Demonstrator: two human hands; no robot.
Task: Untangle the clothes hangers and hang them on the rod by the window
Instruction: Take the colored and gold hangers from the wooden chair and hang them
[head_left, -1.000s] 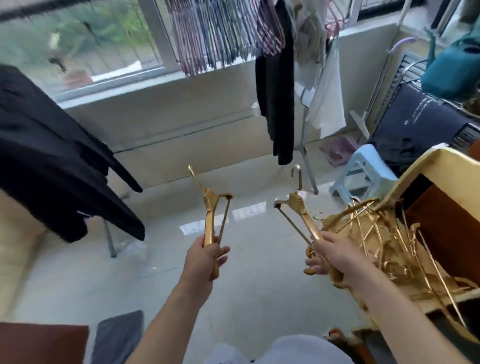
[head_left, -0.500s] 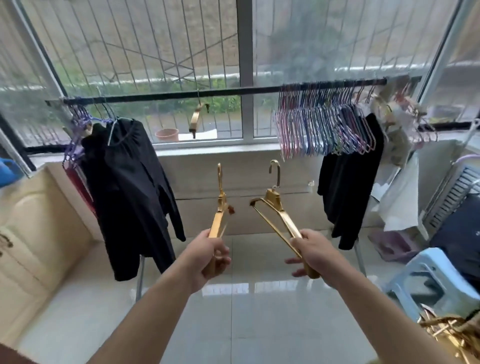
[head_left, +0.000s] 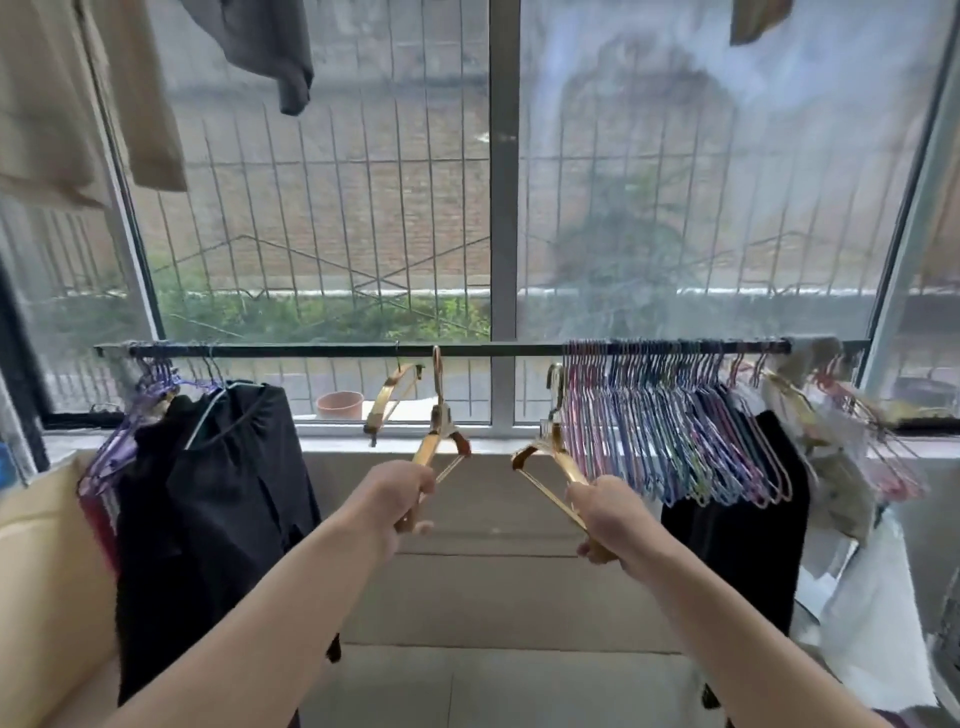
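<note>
I see my left hand (head_left: 395, 499) grasping one gold hanger (head_left: 439, 441) and my right hand (head_left: 605, 514) grasping another gold hanger (head_left: 550, 457), both mid-frame just below the rod (head_left: 322, 349). A third gold hanger (head_left: 387, 400) hangs there, colored hangers (head_left: 675, 421) crowding its right.

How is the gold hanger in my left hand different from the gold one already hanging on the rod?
The gold hanger in the left hand is gripped by its lower end, its hook raised to the rod but apparently not yet over it; the hung gold hanger dangles free, untouched. The held one looks larger and nearer the camera; the hung one sits further left. Both are shiny gold.
</note>
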